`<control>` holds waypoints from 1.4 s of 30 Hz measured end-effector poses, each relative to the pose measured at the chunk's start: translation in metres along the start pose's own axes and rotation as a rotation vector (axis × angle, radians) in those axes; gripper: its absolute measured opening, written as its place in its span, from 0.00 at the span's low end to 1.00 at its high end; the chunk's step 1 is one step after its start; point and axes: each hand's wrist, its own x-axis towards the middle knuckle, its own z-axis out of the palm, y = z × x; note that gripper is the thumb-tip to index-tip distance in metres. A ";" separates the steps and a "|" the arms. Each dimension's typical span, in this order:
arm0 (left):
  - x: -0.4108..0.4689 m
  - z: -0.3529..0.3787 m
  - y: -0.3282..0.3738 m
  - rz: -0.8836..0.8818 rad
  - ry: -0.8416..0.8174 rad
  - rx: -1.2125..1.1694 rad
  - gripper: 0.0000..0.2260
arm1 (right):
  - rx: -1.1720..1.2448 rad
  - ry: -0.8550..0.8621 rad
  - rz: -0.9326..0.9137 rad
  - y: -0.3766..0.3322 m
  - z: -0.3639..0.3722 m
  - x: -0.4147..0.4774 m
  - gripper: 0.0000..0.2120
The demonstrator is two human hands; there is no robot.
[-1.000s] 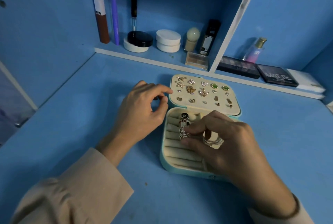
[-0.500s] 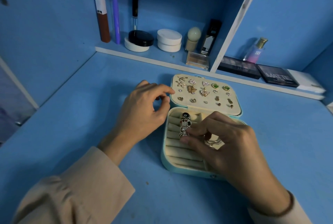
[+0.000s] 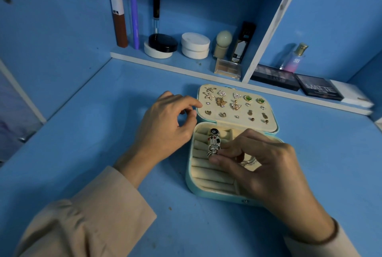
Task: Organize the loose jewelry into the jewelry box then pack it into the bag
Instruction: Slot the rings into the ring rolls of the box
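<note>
A teal jewelry box (image 3: 208, 191) lies open at the centre of a blue desk (image 3: 103, 132), its cream lid (image 3: 273, 112) folded back at twelve o'clock and studded with rows of earrings (image 3: 222, 101). A short row of rings (image 3: 215, 140) stands in the padded rolls of the base. The right hand (image 3: 268, 167), reaching in from five o'clock, pinches the nearest silver ring (image 3: 211, 152) between thumb and forefinger. The left hand (image 3: 165, 126) rests on the desk at nine o'clock, just beside the box, fingers curled; whether they hold anything cannot be told. Beyond, at twelve o'clock, a shelf (image 3: 179, 60) carries white jars (image 3: 195, 45); a perfume bottle (image 3: 293, 58) stands at two o'clock.
</note>
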 end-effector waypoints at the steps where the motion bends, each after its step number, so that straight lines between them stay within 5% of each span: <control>1: 0.000 0.000 0.000 -0.002 -0.002 0.001 0.14 | 0.002 0.001 0.000 0.000 0.000 0.000 0.06; 16: 0.000 0.000 0.000 -0.009 -0.022 0.000 0.15 | -0.069 -0.048 -0.120 0.004 0.003 0.002 0.08; 42: 0.000 -0.001 -0.003 -0.021 -0.028 0.021 0.14 | -0.018 -0.105 0.072 0.005 -0.002 0.002 0.20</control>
